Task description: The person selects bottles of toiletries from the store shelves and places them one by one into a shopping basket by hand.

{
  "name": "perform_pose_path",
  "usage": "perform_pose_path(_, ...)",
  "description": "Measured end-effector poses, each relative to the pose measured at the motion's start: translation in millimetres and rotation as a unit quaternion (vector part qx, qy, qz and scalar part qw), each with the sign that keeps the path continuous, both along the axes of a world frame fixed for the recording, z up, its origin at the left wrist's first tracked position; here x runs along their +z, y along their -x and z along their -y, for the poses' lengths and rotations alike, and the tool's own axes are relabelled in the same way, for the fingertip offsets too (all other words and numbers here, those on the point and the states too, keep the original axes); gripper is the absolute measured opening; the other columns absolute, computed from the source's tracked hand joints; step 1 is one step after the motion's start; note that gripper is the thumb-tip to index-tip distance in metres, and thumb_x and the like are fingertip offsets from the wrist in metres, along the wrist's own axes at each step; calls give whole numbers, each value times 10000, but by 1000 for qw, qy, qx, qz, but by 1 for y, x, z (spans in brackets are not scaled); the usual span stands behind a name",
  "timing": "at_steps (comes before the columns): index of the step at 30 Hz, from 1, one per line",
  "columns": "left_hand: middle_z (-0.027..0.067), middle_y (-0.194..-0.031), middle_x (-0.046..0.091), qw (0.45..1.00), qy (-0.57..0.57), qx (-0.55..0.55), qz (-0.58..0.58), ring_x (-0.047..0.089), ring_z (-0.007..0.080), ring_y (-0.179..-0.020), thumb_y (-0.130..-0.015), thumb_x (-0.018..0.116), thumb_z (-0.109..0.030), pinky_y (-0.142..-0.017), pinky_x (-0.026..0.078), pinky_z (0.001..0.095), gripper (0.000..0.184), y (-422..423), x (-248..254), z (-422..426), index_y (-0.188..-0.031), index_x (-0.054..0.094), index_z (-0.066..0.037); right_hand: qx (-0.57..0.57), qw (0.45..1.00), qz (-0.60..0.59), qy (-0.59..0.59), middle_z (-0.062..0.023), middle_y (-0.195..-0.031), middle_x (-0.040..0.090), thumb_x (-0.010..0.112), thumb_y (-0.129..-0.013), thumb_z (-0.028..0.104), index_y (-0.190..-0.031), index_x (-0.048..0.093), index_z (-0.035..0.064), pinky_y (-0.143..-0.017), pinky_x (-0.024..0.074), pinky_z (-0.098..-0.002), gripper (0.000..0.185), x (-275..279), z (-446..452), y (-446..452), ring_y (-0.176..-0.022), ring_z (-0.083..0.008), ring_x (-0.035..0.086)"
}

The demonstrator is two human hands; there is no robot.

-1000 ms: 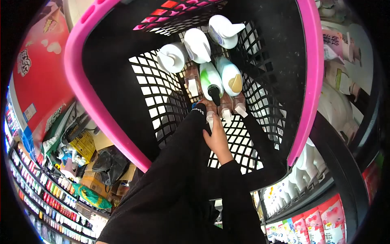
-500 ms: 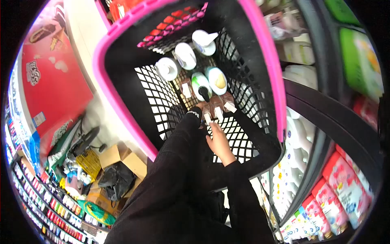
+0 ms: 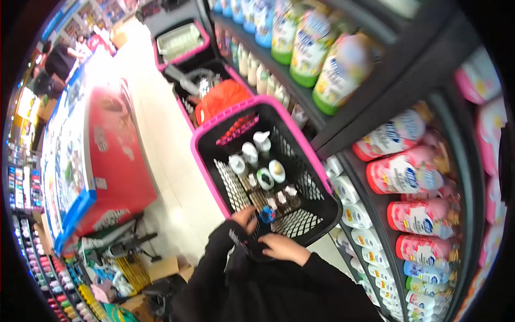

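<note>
Both hands have drawn back, leaving the white bottles untouched: left hand beside a blue item, right hand at the basket's near rim; grips unclear.

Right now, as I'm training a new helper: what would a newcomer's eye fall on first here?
Likely the basket, pink-rimmed, at centre, with white bottles inside and the left hand and right hand at its near end. Next, the orange bag just beyond its far end and the red cabinet on the picture's left.
</note>
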State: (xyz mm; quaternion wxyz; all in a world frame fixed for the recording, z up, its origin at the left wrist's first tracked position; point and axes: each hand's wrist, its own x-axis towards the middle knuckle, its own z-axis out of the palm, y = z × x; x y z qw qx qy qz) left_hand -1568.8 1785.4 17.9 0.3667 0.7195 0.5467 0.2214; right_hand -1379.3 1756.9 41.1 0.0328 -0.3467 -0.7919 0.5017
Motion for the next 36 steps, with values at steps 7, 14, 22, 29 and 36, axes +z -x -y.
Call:
perform_pose_path(7,169,-1084,497,976,119,-129,-126,508,327,-964,-760,530,-293,-813,428,368,479,20,115,96,-1175,408,-88,150,988,-42,0,-175,-1019,517,547,-761,215,-1095,440,17,-805,407,-388,402,67,45,-18,-953,-337,495)
perform_pose_path(14,177,-1120,476,960,98,-204,-168,475,325,-1019,-795,512,-331,-847,406,359,487,10,148,114,-1184,394,-64,79,974,134,-166,-118,-915,521,572,-742,232,-1023,454,55,-703,440,-402,353,110,81,-11,-848,-299,542)
perform_pose_path(22,189,-1259,341,891,81,-337,-293,349,322,-1148,-817,445,-323,-950,302,382,536,38,186,133,-1262,281,-74,-84,963,169,-193,-115,-888,511,574,-740,236,-988,465,51,-670,439,-395,328,110,168,34,-835,-291,543)
perform_pose_path(29,207,-1224,380,833,103,-497,-219,361,333,-1135,-810,463,-340,-947,306,379,545,68,151,174,-1241,316,-40,-135,982,113,-63,-152,-977,509,571,-729,224,-1064,424,35,-709,440,-422,412,100,255,93,-866,-323,535)
perform_pose_path(36,207,-1217,390,754,40,-589,-289,369,333,-1129,-801,482,-341,-945,307,376,554,39,145,209,-1238,323,-40,-285,924,247,-60,-136,-998,506,568,-738,228,-1099,409,45,-750,426,-401,435,114,338,93,-899,-312,525)
